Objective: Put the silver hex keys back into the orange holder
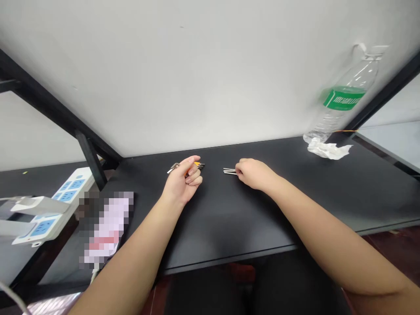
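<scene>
Near the middle of the black table [210, 232], my left hand [185, 177] is closed around hex keys. Their bent silver ends [173, 167] stick out on the left, and dark tips with a bit of orange holder [197, 164] show past the fingers on the right. My right hand [251, 171] is to the right of it, low over the table, fingers curled together. Thin silver rods [229, 171] reach out leftward from under its fingertips, roughly parallel; their other ends are hidden by the hand.
A tall clear bottle with a green label [344, 99] stands at the back right, beside a crumpled white tissue [329, 149]. To the left are a phone with a blurred screen [110, 227], a charging cable [95, 274] and a white power strip [70, 192]. Behind rises a pale wall [210, 78].
</scene>
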`<state>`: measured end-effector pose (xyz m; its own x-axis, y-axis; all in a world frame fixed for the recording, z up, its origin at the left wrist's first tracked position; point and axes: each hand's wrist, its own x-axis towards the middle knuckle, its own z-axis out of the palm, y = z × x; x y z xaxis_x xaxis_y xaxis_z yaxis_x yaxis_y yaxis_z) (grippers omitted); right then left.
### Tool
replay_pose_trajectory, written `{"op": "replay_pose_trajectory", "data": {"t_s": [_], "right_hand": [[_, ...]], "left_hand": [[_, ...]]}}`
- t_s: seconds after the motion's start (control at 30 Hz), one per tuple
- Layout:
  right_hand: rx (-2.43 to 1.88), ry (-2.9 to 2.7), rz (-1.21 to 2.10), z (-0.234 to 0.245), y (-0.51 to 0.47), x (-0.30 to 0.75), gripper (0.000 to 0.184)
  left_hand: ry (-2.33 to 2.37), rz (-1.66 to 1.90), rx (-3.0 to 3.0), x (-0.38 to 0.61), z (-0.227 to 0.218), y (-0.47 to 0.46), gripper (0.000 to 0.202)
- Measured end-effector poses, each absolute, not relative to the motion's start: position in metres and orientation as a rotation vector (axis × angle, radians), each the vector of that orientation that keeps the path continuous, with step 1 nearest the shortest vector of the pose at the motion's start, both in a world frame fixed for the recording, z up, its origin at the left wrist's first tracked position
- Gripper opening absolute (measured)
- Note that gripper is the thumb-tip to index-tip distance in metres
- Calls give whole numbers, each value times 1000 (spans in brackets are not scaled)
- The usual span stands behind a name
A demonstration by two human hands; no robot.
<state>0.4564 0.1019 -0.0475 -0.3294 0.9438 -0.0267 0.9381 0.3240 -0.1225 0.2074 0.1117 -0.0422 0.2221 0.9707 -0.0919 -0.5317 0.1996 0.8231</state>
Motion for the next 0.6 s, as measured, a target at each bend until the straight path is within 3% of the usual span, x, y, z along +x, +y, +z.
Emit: {"op": "replay_pose_trajectory", "data": {"t_s": [0.13,0.33,0.6], "right_hand": [[-1858,-2557,121,-48,100,455,13],[-1810,-2601,22,-43,93,452,12],[-1379,-2653,173,-40,90,451,8]], "left_hand": [[976,1221,1250,215,-46,104,26],[1323,1009,1804,211,-58,106,60],[1299,946,2002,209,-59,106,43]]}}
